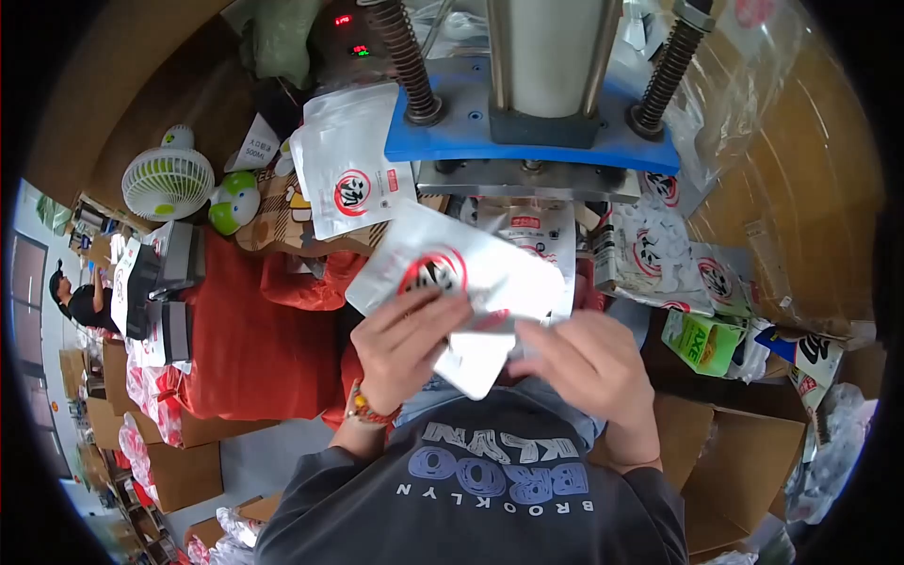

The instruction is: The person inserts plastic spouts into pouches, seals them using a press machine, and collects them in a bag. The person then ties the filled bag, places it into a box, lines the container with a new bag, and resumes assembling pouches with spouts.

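Observation:
My left hand (405, 344) is closed on the near edge of a silver-white pouch (386, 268), printed with a red ring and black characters. A white rounded corner (480, 367) sticks out below it; whether that is a second pouch I cannot tell. My right hand (589, 363) is at the pouch's right side, its fingers smeared by motion. Just beyond, another printed pouch (565, 240) lies beneath the metal bar of a press with a blue plate (527, 141). Up to the left rests a stack of similar pouches (348, 141).
Coil springs (405, 61) flank the press column. At left are a small white fan (169, 184), a green-and-white round object (234, 202) and red cloth (264, 348). Pouches with white scraps (659, 250) and an open cardboard box (744, 461) are at right. Another person (85, 297) is far left.

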The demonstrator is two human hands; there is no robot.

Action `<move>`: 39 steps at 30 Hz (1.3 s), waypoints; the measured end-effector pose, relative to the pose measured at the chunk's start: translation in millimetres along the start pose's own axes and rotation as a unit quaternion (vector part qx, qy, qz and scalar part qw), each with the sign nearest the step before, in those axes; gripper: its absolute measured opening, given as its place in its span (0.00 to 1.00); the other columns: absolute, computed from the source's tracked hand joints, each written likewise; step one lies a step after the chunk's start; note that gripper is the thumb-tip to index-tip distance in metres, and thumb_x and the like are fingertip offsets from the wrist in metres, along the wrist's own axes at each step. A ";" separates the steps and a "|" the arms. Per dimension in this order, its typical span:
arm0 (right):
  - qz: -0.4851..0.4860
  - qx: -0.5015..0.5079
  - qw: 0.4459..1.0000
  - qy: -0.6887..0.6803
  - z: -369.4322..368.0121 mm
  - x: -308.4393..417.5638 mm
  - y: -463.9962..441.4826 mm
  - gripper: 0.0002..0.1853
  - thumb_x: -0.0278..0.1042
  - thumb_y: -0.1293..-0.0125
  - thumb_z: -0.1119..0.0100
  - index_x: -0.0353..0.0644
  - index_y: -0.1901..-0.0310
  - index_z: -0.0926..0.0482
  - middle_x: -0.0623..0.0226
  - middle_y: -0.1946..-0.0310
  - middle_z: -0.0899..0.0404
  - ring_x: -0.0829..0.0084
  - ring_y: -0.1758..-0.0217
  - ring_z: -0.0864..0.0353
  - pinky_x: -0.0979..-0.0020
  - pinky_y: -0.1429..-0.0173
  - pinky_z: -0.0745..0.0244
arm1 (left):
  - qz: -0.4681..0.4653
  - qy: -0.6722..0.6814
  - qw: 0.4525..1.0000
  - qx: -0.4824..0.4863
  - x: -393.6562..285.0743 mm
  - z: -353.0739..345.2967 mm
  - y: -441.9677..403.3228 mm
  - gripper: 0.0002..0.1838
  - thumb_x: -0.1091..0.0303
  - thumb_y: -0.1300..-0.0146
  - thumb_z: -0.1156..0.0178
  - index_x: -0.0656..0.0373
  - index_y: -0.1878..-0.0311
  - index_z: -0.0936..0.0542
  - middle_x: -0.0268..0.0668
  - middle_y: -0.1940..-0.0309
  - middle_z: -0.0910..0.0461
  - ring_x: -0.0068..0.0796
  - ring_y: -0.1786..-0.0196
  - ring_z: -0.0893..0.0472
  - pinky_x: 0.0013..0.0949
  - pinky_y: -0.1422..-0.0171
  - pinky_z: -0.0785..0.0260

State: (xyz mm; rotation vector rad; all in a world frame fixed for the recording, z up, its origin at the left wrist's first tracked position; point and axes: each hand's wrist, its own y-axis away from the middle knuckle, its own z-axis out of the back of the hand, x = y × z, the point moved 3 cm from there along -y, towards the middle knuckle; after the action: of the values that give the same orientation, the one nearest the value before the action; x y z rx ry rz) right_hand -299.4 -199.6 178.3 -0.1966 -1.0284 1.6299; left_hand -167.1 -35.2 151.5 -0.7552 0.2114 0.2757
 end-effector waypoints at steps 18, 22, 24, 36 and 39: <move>-0.085 0.060 0.993 -0.060 3.3 -30.3 22.2 0.24 0.35 0.50 0.26 0.34 0.51 0.20 0.64 0.72 0.30 0.62 0.71 0.28 0.64 0.65 0.32 | 0.054 0.179 0.980 0.072 -0.1 -51.3 0.5 0.15 0.79 0.46 0.33 0.59 0.53 0.13 0.40 0.61 0.12 0.38 0.62 0.13 0.30 0.57 0.22; -0.114 0.078 0.990 0.021 -16.8 -42.8 26.8 0.29 0.40 0.48 0.27 0.36 0.45 0.22 0.62 0.70 0.29 0.61 0.68 0.29 0.63 0.63 0.31 | 0.239 0.341 0.893 0.172 16.0 -94.8 31.3 0.10 0.71 0.40 0.32 0.59 0.55 0.13 0.37 0.67 0.13 0.20 0.68 0.17 0.25 0.64 0.26; -0.184 0.096 0.975 0.079 -23.6 -60.1 32.7 0.32 0.43 0.45 0.29 0.39 0.39 0.25 0.60 0.65 0.29 0.59 0.66 0.29 0.62 0.60 0.31 | 0.371 0.391 0.806 0.245 30.6 -130.0 55.2 0.13 0.61 0.32 0.35 0.62 0.58 0.13 0.34 0.74 0.14 0.07 0.70 0.24 0.24 0.68 0.31; -0.406 0.092 0.851 0.321 6.9 -135.2 103.5 0.14 0.40 0.26 0.49 0.41 0.46 0.23 0.57 0.52 0.27 0.53 0.51 0.26 0.54 0.45 0.33 | 0.508 0.614 0.595 0.104 63.9 -150.8 -16.2 0.15 0.65 0.35 0.33 0.68 0.52 0.18 0.39 0.58 0.15 0.25 0.57 0.15 0.30 0.51 0.22; -0.346 0.124 0.899 0.239 16.2 -118.1 102.6 0.14 0.38 0.27 0.48 0.40 0.48 0.23 0.56 0.48 0.28 0.53 0.48 0.26 0.53 0.40 0.35 | 0.453 0.449 0.747 0.185 85.9 -129.9 -19.2 0.29 0.58 0.39 0.29 0.70 0.43 0.22 0.47 0.50 0.17 0.34 0.49 0.17 0.37 0.45 0.24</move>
State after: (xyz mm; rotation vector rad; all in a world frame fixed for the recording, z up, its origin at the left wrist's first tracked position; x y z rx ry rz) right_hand -341.7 -306.8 71.2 -0.0410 -0.4201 0.9670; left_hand -91.6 -124.8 47.2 -0.2702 1.5453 0.7534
